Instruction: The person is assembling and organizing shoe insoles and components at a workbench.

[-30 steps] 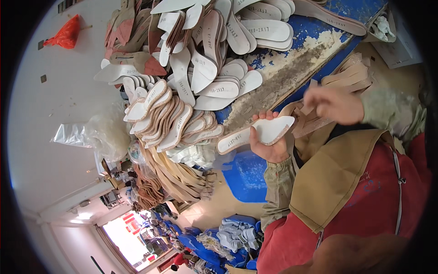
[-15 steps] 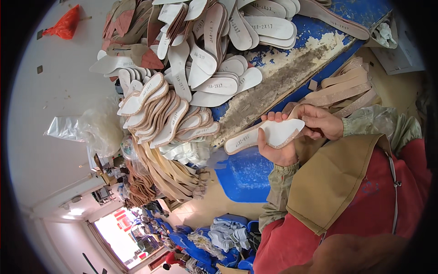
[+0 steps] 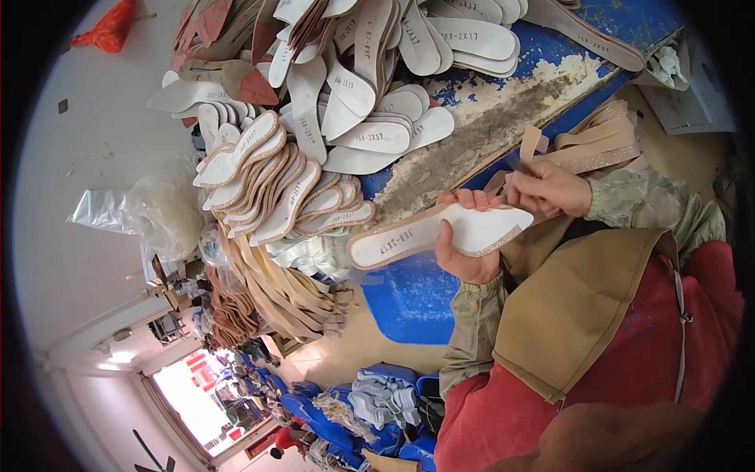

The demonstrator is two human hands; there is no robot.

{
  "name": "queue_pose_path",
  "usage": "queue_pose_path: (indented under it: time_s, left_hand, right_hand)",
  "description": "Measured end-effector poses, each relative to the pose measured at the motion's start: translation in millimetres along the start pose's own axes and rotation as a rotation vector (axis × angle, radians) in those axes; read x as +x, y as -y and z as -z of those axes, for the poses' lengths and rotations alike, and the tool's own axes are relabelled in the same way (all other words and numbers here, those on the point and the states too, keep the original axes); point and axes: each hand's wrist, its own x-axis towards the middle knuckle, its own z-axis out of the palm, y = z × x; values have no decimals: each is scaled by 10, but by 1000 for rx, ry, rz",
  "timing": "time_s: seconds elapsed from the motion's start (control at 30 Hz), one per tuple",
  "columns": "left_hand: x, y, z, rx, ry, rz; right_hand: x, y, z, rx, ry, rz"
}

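The left hand (image 3: 464, 252) holds a white shoe insole (image 3: 436, 234) with a glittery beige edge. The fingers are wrapped around the wider part of the insole from below and the thumb lies on its white face. The insole is held in the air just off the front edge of the blue desk (image 3: 566, 47), with its narrow end pointing to the person's left.

The right hand (image 3: 550, 189) is closed around a thin beige strap (image 3: 531, 145), pinched between the fingers. This hand is just beside the pointed end of the insole, and I cannot tell if it touches it. Behind the right hand lies a bundle of beige straps (image 3: 598, 141), near the right end of the desk.

On the desk there is a large heap of white insoles (image 3: 370, 102), many of them overlapping, and a stack of insoles with beige rims (image 3: 275, 189) at the left part of the front edge. A strip of dried glue and dirt (image 3: 487, 118) runs across the blue surface. The person wears a tan apron (image 3: 582, 307) over red clothes.
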Motion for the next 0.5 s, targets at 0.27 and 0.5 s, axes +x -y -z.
queue_pose_path:
  time_s: [0.27, 0.5]
  left_hand:
    - [10, -250, 18, 980, -404, -192]
    - [-12, -35, -227, 1076, -528, -200]
  right_hand:
    - [-65, -44, -1, -939, 58, 294]
    - [221, 55, -178, -1023, -75, 487]
